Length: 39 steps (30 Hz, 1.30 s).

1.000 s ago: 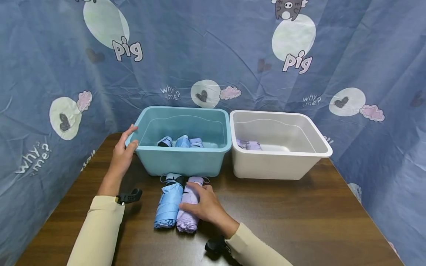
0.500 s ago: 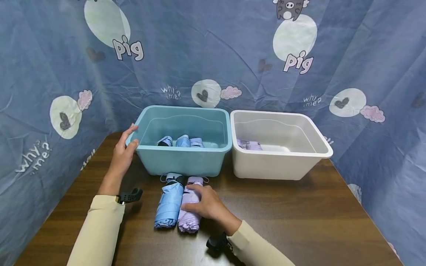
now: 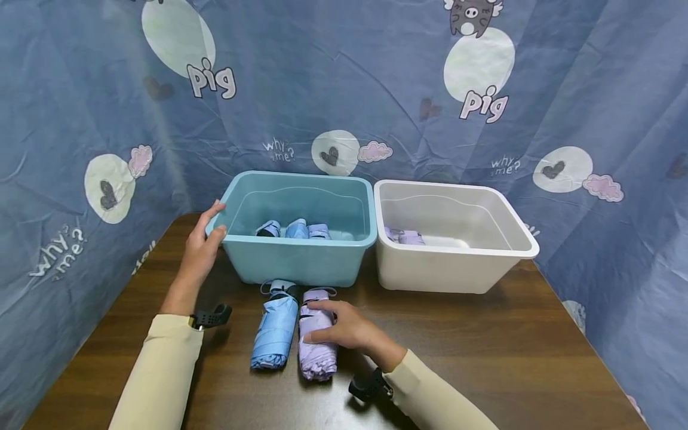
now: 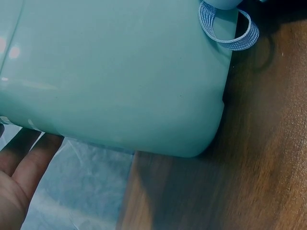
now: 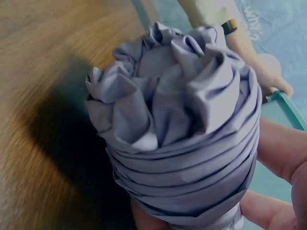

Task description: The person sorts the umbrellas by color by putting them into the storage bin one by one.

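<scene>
My right hand [image 3: 352, 327] grips a folded lilac umbrella [image 3: 318, 362], thumb on one side and fingers on the other. Its ruffled canopy end [image 5: 177, 110] fills much of the right wrist view. Beside it on the table, a narrow gap away, lies a folded light-blue umbrella [image 3: 273, 337]. My left hand [image 3: 197, 251] holds the left rim corner of a teal bin [image 3: 290, 263], thumb near the front edge. In the left wrist view, some fingers [image 4: 38, 160] touch the bin's wall; the thumb is out of sight there. Inside the bin are several blue umbrellas [image 3: 296, 229].
A white bin [image 3: 430, 273] stands right of the teal one, with lilac umbrellas [image 3: 411, 237] partly hidden behind its front wall. Both bins are on a brown wooden table [image 3: 484, 358]. A blue printed cloth [image 3: 398, 71] hangs behind.
My right hand and the lilac umbrella have shifted right, opening a gap from the blue umbrella. The left hand stays at the teal bin's corner.
</scene>
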Available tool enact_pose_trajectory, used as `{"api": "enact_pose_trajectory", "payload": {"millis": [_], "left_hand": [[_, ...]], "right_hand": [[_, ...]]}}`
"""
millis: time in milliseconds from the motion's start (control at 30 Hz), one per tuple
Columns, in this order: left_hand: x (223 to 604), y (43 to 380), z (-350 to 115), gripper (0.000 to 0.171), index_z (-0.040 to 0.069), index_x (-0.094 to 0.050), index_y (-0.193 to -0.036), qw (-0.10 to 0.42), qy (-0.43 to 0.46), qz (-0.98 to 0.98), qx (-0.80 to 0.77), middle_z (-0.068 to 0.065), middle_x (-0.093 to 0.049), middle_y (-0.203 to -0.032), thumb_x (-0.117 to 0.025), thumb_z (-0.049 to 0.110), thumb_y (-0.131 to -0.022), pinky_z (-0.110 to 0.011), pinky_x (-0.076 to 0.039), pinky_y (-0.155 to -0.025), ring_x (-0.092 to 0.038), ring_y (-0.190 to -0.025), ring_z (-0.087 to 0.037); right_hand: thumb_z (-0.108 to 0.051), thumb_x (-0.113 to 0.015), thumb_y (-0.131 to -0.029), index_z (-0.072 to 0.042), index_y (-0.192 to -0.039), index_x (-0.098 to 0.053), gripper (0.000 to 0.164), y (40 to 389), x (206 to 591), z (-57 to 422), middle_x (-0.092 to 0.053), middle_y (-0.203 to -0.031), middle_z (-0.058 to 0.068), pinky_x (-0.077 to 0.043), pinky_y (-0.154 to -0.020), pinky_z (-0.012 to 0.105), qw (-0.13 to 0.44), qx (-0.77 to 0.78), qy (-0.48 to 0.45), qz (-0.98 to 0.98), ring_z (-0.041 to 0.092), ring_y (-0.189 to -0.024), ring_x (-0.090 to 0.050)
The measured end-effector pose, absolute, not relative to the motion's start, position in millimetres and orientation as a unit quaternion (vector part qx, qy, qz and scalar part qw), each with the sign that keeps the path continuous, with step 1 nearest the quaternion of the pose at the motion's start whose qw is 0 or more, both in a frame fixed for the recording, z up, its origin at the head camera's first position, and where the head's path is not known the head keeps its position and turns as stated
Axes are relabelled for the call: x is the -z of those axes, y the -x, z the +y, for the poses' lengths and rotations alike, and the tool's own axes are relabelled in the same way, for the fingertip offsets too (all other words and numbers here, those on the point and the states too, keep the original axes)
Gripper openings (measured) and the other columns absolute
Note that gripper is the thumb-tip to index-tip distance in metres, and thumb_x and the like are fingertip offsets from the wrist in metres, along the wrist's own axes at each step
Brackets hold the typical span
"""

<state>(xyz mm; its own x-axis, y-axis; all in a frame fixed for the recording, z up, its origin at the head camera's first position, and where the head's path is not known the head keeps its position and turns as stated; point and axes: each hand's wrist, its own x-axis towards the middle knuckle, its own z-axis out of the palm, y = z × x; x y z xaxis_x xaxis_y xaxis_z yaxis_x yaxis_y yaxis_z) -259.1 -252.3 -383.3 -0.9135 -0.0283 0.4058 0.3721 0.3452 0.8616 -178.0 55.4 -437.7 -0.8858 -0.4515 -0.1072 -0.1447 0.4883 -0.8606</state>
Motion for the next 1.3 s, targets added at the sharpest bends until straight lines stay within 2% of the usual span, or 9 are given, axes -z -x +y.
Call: {"api": "enact_pose_trajectory", "payload": {"millis": [100,233,400,533,767,1067,1300], "left_hand": [[373,252,-247,0.052,0.003,-0.034,-0.148,0.177,0.108,-0.799,0.564,-0.011,-0.018,-0.16,-0.042,0.017,-0.099,-0.048,-0.021,-0.111,-0.019,-0.144,-0.033],[372,250,-246,0.052,0.004,-0.034,-0.148,0.176,0.101,-0.801,0.563,-0.009,-0.018,-0.159,-0.042,0.018,-0.099,-0.046,-0.021,-0.111,-0.019,-0.144,-0.032],[372,249,-246,0.052,0.003,-0.035,-0.148,0.176,0.1,-0.803,0.561,-0.009,-0.019,-0.159,-0.042,0.017,-0.099,-0.05,-0.02,-0.112,-0.019,-0.144,-0.033],[371,249,-245,0.052,0.003,-0.034,-0.148,0.174,0.103,-0.801,0.563,-0.009,-0.018,-0.16,-0.042,0.018,-0.099,-0.055,-0.019,-0.112,-0.018,-0.144,-0.033],[372,249,-244,0.052,0.004,-0.033,-0.148,0.17,0.103,-0.802,0.564,-0.009,-0.017,-0.16,-0.042,0.018,-0.099,-0.055,-0.019,-0.111,-0.018,-0.144,-0.033],[371,251,-244,0.052,0.004,-0.034,-0.148,0.172,0.1,-0.801,0.564,-0.009,-0.018,-0.16,-0.042,0.018,-0.099,-0.053,-0.02,-0.111,-0.018,-0.144,-0.032],[371,251,-245,0.051,0.003,-0.034,-0.148,0.175,0.103,-0.802,0.562,-0.011,-0.019,-0.159,-0.042,0.018,-0.099,-0.05,-0.021,-0.111,-0.018,-0.144,-0.033]], "right_hand": [[-0.019,-0.083,-0.076,-0.014,-0.132,-0.06,0.061,177,436,63,-0.056,-0.127,0.013,-0.047,-0.085,0.035,0.182,0.497,0.175,0.83,0.021,-0.104,-0.052],[-0.019,-0.082,-0.076,-0.017,-0.133,-0.06,0.06,175,437,72,-0.055,-0.127,0.013,-0.048,-0.081,0.032,0.196,0.513,0.171,0.818,0.02,-0.101,-0.052],[-0.016,-0.081,-0.077,-0.016,-0.133,-0.06,0.06,172,437,82,-0.056,-0.12,0.014,-0.051,-0.076,0.031,0.218,0.545,0.16,0.794,0.02,-0.093,-0.058],[-0.015,-0.08,-0.078,-0.016,-0.133,-0.06,0.059,170,438,91,-0.054,-0.124,0.015,-0.052,-0.075,0.031,0.227,0.562,0.152,0.781,0.022,-0.096,-0.058],[-0.015,-0.08,-0.079,-0.016,-0.133,-0.06,0.058,164,437,109,-0.053,-0.127,0.015,-0.052,-0.075,0.032,0.231,0.578,0.138,0.771,0.022,-0.096,-0.059],[-0.009,-0.077,-0.081,-0.011,-0.138,-0.054,0.061,155,434,126,-0.066,-0.102,0.017,-0.056,-0.07,0.036,0.227,0.61,0.15,0.744,0.024,-0.085,-0.066],[-0.011,-0.077,-0.081,-0.013,-0.139,-0.053,0.062,150,425,138,-0.064,-0.105,0.017,-0.056,-0.069,0.039,0.211,0.613,0.151,0.746,0.025,-0.087,-0.066]]}}
